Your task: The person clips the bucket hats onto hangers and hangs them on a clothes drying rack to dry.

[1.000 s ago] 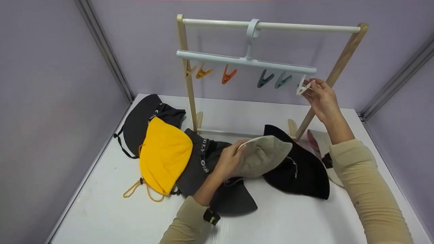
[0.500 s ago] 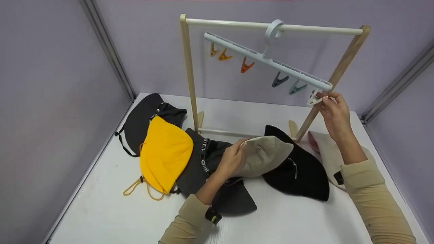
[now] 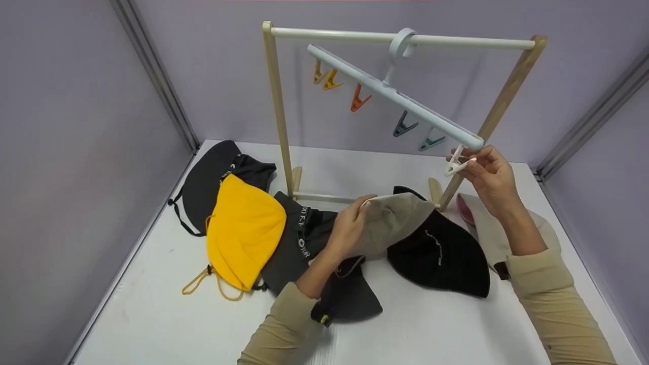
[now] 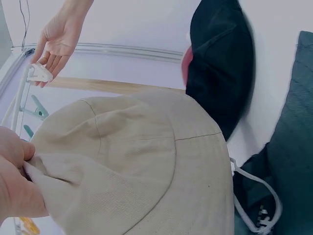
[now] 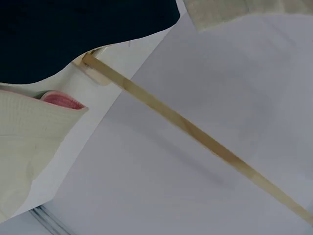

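Observation:
My left hand [image 3: 350,228] pinches a beige bucket hat [image 3: 393,223] by its crown edge and holds it above the other hats. In the left wrist view, the hat's stitched crown and brim [image 4: 200,161] fill the middle. My right hand [image 3: 492,180] pinches the white clothespin [image 3: 458,163] at the right end of the pale blue clip hanger [image 3: 431,112]. That hanger hooks over the rack's white rod [image 3: 334,35] and tilts down to the right. Other clothespins hang from it, such as an orange one [image 3: 359,101]. The right wrist view does not show the right hand.
A yellow hat [image 3: 248,230] and a dark grey hat [image 3: 210,182] lie at left. Another dark hat [image 3: 355,299] lies under the left hand. At right are a black hat [image 3: 446,258] and a cream hat [image 3: 487,223]. The rack's wooden post [image 3: 512,91] stands behind the right hand.
My right hand has moved down and slightly right with the white clothespin, so the hanger's right end has dropped and its left end risen. The beige hat has lifted slightly.

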Available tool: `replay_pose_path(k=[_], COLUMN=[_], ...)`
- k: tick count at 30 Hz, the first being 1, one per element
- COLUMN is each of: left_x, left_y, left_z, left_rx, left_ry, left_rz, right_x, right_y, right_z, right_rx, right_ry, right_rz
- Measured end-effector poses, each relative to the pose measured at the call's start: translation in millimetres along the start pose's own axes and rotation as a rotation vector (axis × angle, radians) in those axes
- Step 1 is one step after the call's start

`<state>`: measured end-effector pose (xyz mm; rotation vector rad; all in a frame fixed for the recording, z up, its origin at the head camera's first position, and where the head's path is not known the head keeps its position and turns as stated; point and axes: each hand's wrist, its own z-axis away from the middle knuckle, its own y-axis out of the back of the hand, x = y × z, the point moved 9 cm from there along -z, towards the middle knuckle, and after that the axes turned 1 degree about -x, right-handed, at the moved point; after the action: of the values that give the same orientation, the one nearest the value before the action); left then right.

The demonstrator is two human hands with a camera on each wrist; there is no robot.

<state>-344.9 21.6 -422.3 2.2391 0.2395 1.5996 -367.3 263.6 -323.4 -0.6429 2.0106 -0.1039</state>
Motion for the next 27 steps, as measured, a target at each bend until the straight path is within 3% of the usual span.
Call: replay_pose_path(k=[5,10,18,27], left_x=[9.4,20.7,37.3,38.0], left_y=[-0.7,-8.2,-18.2,-20.8], left_z=[-5.2,-7.0,-14.1,-23.5], left_rx=[0.008,-0.035,-0.063,-0.067], left_ry=[-0.021,-0.023,-0.022,0.018], left_rz=[-0.021,-0.01,-0.074,-0.191], right_x=[7.9,17.9,24.7,35.4], right_y=[-14.9,-28.2,-37.0,-49.9], right_z=[3.5,5.6,4.1,-3.8], right_rx=[0.001,0.008,0.143,0.196], right_ry=[-0.113,-0.222,-0.136,-0.079], right_rz=[0.119,0.343,0.364,0.404])
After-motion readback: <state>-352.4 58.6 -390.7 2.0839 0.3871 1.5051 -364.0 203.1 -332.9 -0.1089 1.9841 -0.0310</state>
